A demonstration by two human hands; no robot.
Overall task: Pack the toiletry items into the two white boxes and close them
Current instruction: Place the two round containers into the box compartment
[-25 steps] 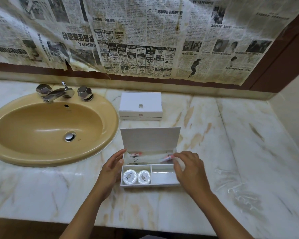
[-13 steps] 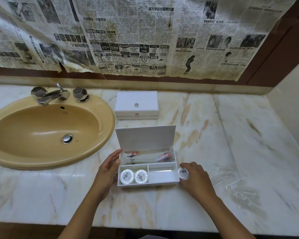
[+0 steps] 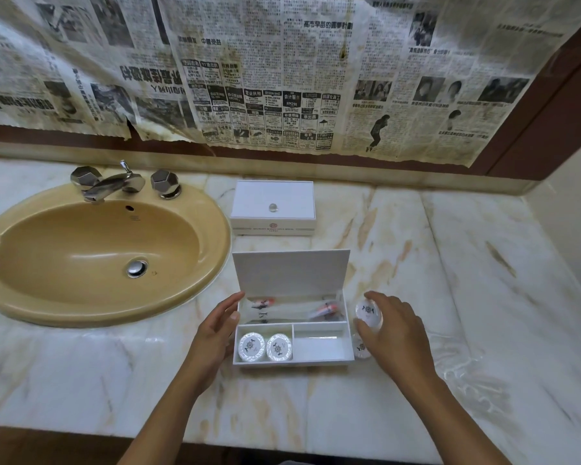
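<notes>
Currently, step in hand: filling the open box (image 3: 292,344), second of two white boxes, which sits on the marble counter (image 3: 450,263) to the right of the tan sink (image 3: 94,250). Right hand (image 3: 394,333), just right of the open box: fingers curled round a round white container (image 3: 368,313) with a dark emblem on its lid, held above the counter. Second round container (image 3: 362,347): on the counter under that hand, touching or just beside the box's right wall; which, cannot be told. Left hand (image 3: 215,327): fingers straight, resting against the box's left wall, judged to be steadying it. Open box, contents: front left compartment, two round containers (image 3: 265,346) side by side; front right compartment, bare apart from a glare; rear long compartment, clear-wrapped items with red-orange parts (image 3: 326,308), kind not legible. Lid (image 3: 291,275): raised, standing upright at the rear. Closed box (image 3: 273,207): behind the open box, near the wall, lid down with a small knob at its centre; contents hidden. Next move, as judged: carry the held container left over the box wall and set it flat in the front right compartment, then the second beside it, then lower the lid. Clear wrappers (image 3: 467,364): loose on the counter, right of the open box.
</notes>
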